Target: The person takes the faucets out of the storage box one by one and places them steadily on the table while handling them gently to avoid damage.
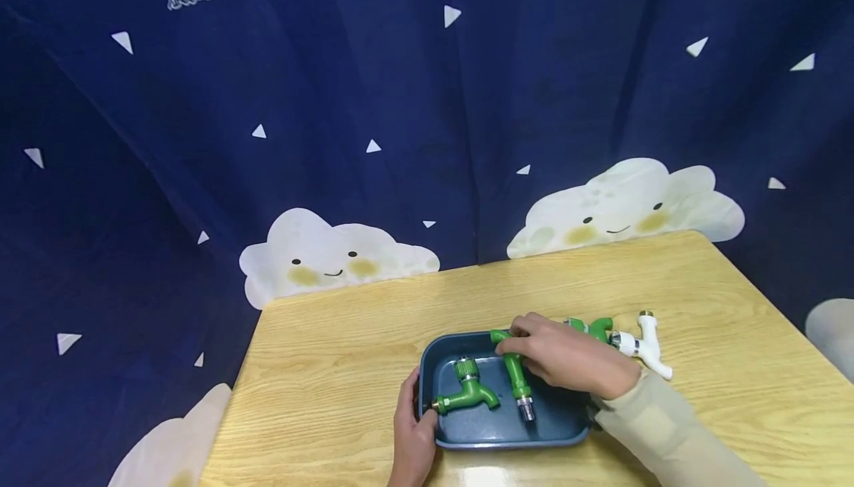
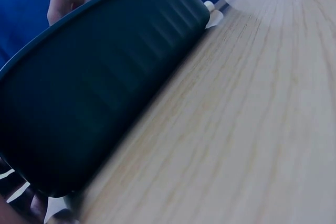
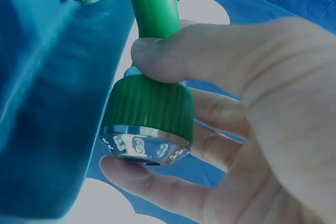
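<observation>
A dark blue plastic basin (image 1: 510,443) sits on the wooden table. My left hand (image 1: 413,431) grips its left wall, thumb at the rim and fingers along the outside. Inside lies a green tap (image 1: 467,396) with a ribbed green knob, its threaded end toward my left thumb. My right hand (image 1: 560,353) holds a second green tap (image 1: 517,379) over the basin, its silver end pointing down toward the near side. In the right wrist view, my thumb presses beside that tap's ribbed knob (image 3: 149,106), with other fingers behind and under its silver cap.
To the right of the basin, a white tap (image 1: 649,346) and another green tap (image 1: 600,326) lie on the table (image 1: 333,368), partly behind my right hand. A dark blue curtain (image 1: 400,87) with clouds and triangles hangs along the table's back edge.
</observation>
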### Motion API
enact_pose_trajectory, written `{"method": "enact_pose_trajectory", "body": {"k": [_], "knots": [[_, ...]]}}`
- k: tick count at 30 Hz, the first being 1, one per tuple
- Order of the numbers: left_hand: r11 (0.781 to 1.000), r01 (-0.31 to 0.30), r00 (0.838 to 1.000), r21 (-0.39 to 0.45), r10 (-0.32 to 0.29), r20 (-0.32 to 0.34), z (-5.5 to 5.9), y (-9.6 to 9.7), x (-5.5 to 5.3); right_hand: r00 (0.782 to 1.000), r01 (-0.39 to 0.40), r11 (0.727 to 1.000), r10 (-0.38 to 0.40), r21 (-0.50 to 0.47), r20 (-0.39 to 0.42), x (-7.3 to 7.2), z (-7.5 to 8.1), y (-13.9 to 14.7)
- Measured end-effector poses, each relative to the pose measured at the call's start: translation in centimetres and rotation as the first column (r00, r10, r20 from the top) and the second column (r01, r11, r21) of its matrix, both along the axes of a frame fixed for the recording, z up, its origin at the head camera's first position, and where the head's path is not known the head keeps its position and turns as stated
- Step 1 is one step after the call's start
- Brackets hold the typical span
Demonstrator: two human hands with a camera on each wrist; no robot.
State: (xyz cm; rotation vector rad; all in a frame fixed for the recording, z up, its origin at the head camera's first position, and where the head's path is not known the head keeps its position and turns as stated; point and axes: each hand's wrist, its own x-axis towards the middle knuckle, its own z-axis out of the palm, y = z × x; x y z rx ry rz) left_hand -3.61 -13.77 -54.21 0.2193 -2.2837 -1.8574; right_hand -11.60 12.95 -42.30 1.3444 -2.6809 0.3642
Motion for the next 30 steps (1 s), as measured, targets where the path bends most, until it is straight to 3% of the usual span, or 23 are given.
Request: {"method": "enact_pose_trajectory", "body": {"k": [30], "knots": [[1.0, 0.004, 1.0, 0.018, -0.004, 0.019, 0.1, 0.1, 0.0, 0.999, 0.04, 0.999, -0.04, -0.028, -0.006, 0.7, 0.0, 2.2]]}}
